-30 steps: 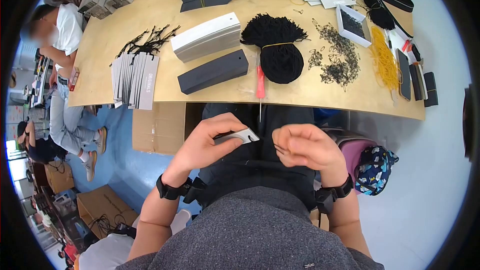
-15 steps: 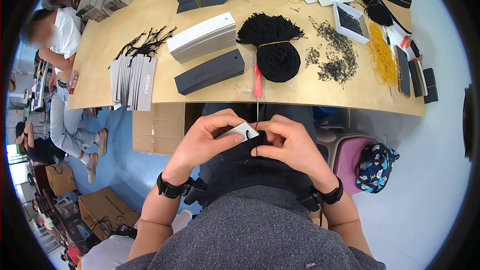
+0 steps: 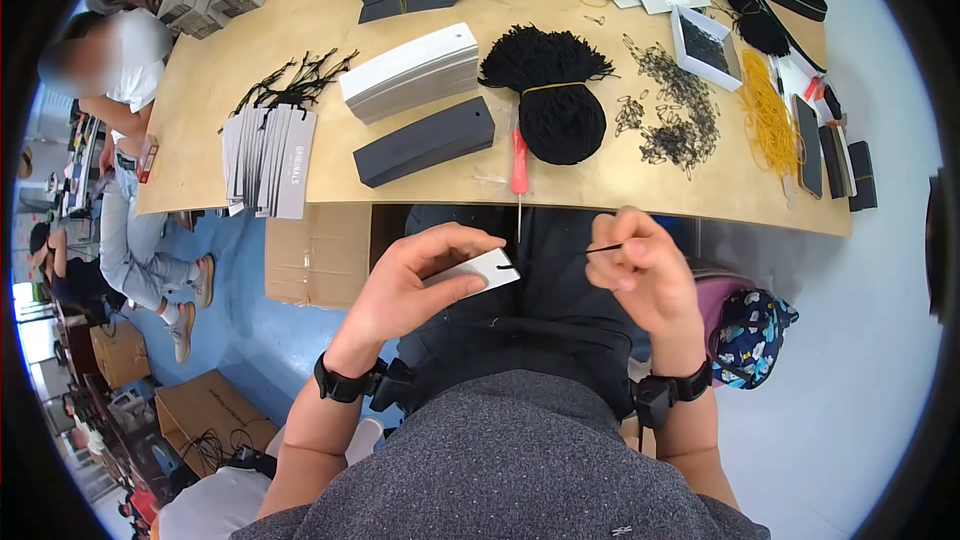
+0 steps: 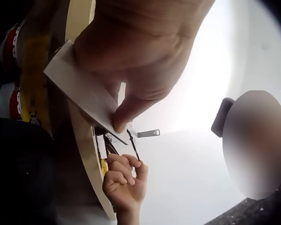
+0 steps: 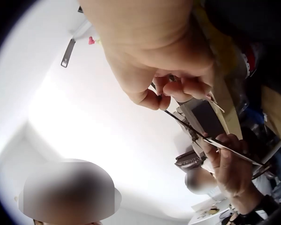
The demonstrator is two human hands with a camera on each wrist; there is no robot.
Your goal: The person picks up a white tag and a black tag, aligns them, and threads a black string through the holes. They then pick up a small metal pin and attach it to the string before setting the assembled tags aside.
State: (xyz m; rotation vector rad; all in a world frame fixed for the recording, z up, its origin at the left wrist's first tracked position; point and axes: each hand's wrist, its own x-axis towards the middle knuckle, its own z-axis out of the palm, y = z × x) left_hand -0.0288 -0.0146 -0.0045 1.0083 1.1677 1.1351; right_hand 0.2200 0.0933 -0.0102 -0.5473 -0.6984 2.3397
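Observation:
In the head view my left hand (image 3: 415, 275) grips a white hang tag (image 3: 488, 268) between thumb and fingers, above the lap. A black cord passes through the hole at the tag's right end. My right hand (image 3: 648, 275) is raised to the right of the tag, pinching the cord (image 3: 603, 250) between thumb and forefinger. In the right wrist view the cord (image 5: 183, 123) runs straight and taut from those fingertips to the tag. The left wrist view has the tag (image 4: 79, 86) tilted beneath the left hand.
Along the table (image 3: 330, 165) lie corded tags (image 3: 265, 155), a white tag stack (image 3: 410, 75), a dark stack (image 3: 425, 145) and a bundle of black cords (image 3: 562, 120). A red-handled tool (image 3: 520, 165) juts over the edge. Small dark pins (image 3: 685, 135) lie right. Someone sits at left.
The right hand came to the tag's end, then drew away rightward and up with the cord pinched. The cord now stretches out from the hole. The left hand keeps nearly the same place.

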